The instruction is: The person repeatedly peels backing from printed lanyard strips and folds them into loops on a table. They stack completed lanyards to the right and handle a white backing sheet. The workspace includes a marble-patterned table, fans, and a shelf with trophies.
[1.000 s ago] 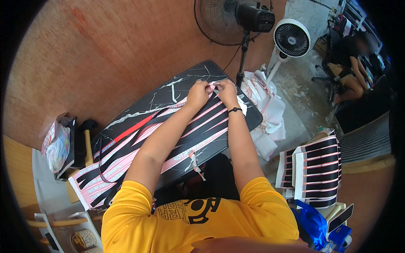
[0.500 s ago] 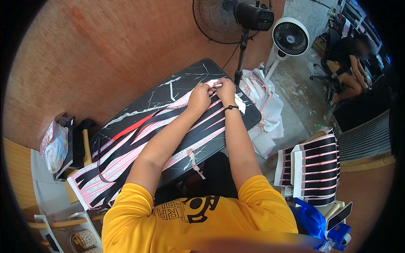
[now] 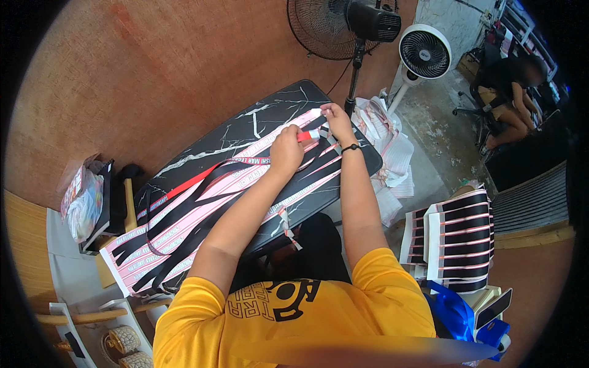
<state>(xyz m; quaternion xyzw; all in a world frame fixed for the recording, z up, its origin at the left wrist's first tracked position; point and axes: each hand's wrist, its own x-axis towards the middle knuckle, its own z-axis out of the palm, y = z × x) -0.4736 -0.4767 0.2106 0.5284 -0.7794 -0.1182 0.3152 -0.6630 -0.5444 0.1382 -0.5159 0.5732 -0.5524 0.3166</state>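
Observation:
A printed sheet of pink paper with black ribbon strips [image 3: 184, 230] lies lengthwise over the black marbled table. My left hand [image 3: 287, 150] is closed around a red-and-black printed ribbon [image 3: 251, 161], whose red end pokes out past the fingers. Its long tail runs back over the sheet toward the left, with a red stretch [image 3: 193, 183] in it. At the sheet's far right end, my right hand [image 3: 337, 122] has its fingertips pinched on the pale tip of a pink strip [image 3: 313, 115]. Partly cut strips fan out beneath both forearms.
The black marbled table [image 3: 227, 132] has a rounded right end. Beyond it stand a black fan [image 3: 368, 24] and a white fan [image 3: 424, 52]. Discarded paper strips [image 3: 386, 141] heap on the floor. More striped sheets [image 3: 460, 242] stand at right. A person [image 3: 509, 92] sits at far right.
My hands have moved apart; the left now has the red ribbon end showing from its fingers, lower and left of the right hand. The printed ribbon has shifted with it.

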